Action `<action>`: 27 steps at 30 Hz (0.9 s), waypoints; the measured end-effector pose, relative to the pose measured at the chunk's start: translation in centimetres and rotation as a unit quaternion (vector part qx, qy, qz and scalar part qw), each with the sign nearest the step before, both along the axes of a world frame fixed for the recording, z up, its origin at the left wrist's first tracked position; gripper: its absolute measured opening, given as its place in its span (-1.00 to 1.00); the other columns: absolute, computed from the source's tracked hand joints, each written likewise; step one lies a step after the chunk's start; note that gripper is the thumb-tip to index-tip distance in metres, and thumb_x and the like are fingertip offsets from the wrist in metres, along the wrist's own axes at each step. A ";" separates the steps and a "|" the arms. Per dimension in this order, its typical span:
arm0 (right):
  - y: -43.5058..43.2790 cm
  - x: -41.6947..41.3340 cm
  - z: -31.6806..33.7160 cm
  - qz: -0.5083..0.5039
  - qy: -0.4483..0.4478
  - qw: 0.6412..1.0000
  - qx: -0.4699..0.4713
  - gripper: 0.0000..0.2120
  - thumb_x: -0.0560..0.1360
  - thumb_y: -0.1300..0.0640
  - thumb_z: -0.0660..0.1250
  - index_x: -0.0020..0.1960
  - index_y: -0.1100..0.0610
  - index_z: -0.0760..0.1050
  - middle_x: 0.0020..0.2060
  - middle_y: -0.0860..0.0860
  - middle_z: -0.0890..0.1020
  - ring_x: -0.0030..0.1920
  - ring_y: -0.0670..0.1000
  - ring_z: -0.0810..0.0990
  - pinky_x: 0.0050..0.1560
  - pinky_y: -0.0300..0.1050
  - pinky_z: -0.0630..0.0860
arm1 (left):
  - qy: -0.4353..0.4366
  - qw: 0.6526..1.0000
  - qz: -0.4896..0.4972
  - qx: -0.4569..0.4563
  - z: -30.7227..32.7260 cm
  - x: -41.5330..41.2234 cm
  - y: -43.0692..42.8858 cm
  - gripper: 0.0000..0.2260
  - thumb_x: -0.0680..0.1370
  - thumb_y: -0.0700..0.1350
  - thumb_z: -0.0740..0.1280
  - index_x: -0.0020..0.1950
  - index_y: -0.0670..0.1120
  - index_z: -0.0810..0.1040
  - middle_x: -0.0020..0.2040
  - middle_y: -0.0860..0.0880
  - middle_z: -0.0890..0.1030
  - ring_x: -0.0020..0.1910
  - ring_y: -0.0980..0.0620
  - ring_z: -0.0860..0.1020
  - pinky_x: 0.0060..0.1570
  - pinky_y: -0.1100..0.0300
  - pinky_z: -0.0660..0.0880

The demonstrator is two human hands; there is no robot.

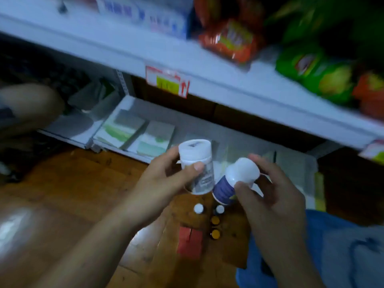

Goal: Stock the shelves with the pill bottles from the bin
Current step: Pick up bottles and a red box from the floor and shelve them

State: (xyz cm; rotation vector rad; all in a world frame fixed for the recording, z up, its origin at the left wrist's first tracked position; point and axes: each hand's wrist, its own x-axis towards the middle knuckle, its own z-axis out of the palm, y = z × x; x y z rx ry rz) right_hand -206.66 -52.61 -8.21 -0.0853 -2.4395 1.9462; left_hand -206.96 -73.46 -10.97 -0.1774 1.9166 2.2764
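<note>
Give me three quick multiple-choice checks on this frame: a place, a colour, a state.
1. Where do the small vials stand? A upper shelf; B lower shelf; C wooden floor.
2. Label colour on the tilted bottle in the right hand? A purple-blue; B red; C yellow.
3. What is the left hand doing? A hanging empty; B gripping a grey-labelled bottle; C pressing the floor.
Key: C, they sit on planks below the hands; A, a purple-blue band shows under its white cap; B, thumb and fingers curl round it.
</note>
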 end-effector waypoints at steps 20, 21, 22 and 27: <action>5.4 11.7 50.5 -0.003 -0.022 0.969 -0.245 -0.73 0.61 -0.10 0.30 0.10 -0.01 0.71 0.07 0.20 0.72 0.02 0.20 0.69 -0.06 0.25 0.65 | 0.024 0.973 -0.107 0.205 52.3 11.6 7.7 -0.60 0.71 0.04 0.20 0.47 -0.12 0.53 0.29 -0.25 0.62 0.16 -0.18 0.63 0.01 -0.06 0.63; 5.7 12.6 51.1 -0.009 -0.016 0.968 -0.249 -0.72 0.60 -0.13 0.30 0.11 -0.03 0.70 0.09 0.23 0.71 0.01 0.21 0.69 -0.12 0.21 0.64 | 0.019 0.966 -0.123 0.227 52.7 12.1 8.0 -0.59 0.72 0.03 0.19 0.48 -0.15 0.51 0.30 -0.25 0.61 0.14 -0.17 0.63 -0.01 -0.04 0.63; 6.0 13.5 51.6 -0.021 -0.013 0.968 -0.250 -0.71 0.58 -0.14 0.30 0.12 -0.03 0.70 0.12 0.25 0.69 0.02 0.22 0.67 -0.10 0.23 0.63 | 0.008 0.959 -0.138 0.248 53.2 12.6 8.2 -0.59 0.72 0.02 0.17 0.48 -0.17 0.51 0.29 -0.25 0.61 0.12 -0.15 0.63 -0.03 0.00 0.63; 5.7 17.1 52.4 -0.069 0.014 0.970 -0.233 -0.60 0.59 -0.13 0.28 0.35 0.02 0.57 0.14 0.17 0.70 0.04 0.15 0.68 -0.23 0.00 0.64 | -0.031 0.924 -0.198 0.325 55.0 13.8 8.2 -0.56 0.69 0.04 0.19 0.44 -0.19 0.55 0.30 -0.26 0.60 0.09 -0.15 0.62 -0.10 0.05 0.61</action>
